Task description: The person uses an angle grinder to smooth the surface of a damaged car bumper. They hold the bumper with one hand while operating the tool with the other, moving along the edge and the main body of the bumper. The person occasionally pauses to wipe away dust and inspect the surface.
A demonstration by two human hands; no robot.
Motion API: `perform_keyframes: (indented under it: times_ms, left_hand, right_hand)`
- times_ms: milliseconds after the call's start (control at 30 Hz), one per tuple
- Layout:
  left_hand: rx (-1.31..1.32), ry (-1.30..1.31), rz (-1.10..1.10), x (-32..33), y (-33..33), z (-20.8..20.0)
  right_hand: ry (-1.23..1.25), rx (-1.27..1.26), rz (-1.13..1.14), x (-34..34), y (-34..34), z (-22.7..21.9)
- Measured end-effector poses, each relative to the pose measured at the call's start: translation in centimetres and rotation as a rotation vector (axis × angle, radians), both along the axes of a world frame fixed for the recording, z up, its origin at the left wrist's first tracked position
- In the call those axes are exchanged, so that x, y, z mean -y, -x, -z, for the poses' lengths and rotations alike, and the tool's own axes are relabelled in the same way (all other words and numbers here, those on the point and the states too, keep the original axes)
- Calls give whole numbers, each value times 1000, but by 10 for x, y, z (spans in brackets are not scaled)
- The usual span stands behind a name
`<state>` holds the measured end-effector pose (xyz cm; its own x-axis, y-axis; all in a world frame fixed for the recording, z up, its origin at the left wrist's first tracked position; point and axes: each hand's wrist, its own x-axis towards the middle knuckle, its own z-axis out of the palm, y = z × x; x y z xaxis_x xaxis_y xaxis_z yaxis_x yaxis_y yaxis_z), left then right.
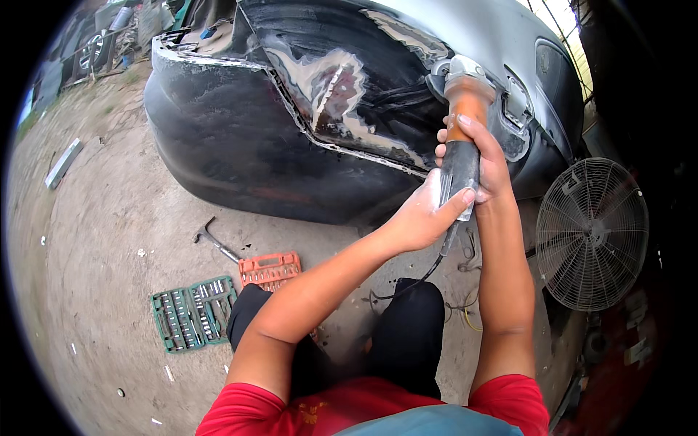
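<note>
Both my hands are wrapped round an orange and black angle grinder (465, 109), its metal head up against the car's side panel. My left hand (429, 211) grips the dusty rear end of the body, thumb along the top. Farther up, my right hand (488, 156) closes round the middle, fingers showing on the left side. The disc is mostly hidden behind the head. Grey and black, the car panel (392, 94) bears sanded patches of bare filler and reddish layers. A black cord (418, 283) runs from the grinder's rear down between my legs.
On the concrete floor lie an open green socket set (193, 314), an orange tool case (269, 269) and a hammer (216, 240). A large round fan (592, 234) stands at the right. The dark bumper (269, 160) spans the left front. A metal bar (64, 163) lies far left.
</note>
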<state>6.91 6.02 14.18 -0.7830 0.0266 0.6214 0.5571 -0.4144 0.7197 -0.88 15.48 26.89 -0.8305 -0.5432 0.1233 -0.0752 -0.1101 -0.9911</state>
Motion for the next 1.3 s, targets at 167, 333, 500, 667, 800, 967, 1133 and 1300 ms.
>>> perform_keyframes:
  times_ms: [167,333,500,667,800,967,1133,1300]
  left_hand:
    - [-12,-50,-69,9,-11,-7]
    - [-2,-122,-111,14,-33,-15]
    - [18,-147,-256,21,-47,-20]
    - [24,-131,-309,28,-55,-23]
    - [88,-120,-202,28,-59,-18]
    - [14,-141,-280,37,-65,-23]
    - [59,-155,-186,33,-65,-19]
    - [42,-118,-250,41,-68,-24]
  right_hand:
    - [-74,-90,-29,21,-15,-9]
    - [-143,-126,-123,43,-31,-23]
    - [-163,-100,-223,65,-45,-33]
    - [-140,-63,-239,68,-45,-28]
    - [-100,-22,-201,63,-47,-19]
    - [-170,-82,-232,78,-53,-27]
    - [-111,-9,-182,70,-50,-22]
    - [-113,24,-232,80,-51,-26]
